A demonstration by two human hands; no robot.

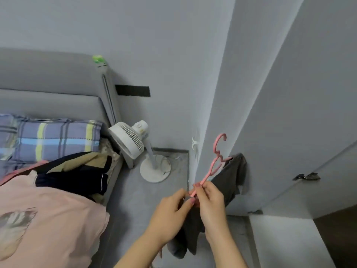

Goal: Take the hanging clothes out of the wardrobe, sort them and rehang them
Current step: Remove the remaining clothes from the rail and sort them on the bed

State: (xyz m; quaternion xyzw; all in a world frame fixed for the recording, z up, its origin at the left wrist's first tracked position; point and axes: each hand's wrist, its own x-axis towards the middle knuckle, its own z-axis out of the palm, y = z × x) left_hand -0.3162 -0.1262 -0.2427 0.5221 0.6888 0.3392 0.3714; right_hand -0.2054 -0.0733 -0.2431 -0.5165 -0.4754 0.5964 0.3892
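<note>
Bed (48, 78) on the left, with a pile of clothes (77, 171) lying on it. White fan (127, 140) on the floor just beside it. Grey garment (231, 178) hangs half-on the pink hanger (216, 163), held in the air near the wardrobe wall. Right hand (210, 202) pinches the hanger's lower arm tip. Left hand (170, 213) pinches the garment's cloth at that same tip.

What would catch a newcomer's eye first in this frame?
The left hand and right hand pinch the lower end of a pink plastic hanger low at centre-right, with a dark grey garment draped from it. To the left, a white pedestal fan stands on the floor beside a bed piled with dark and tan clothes.
</note>
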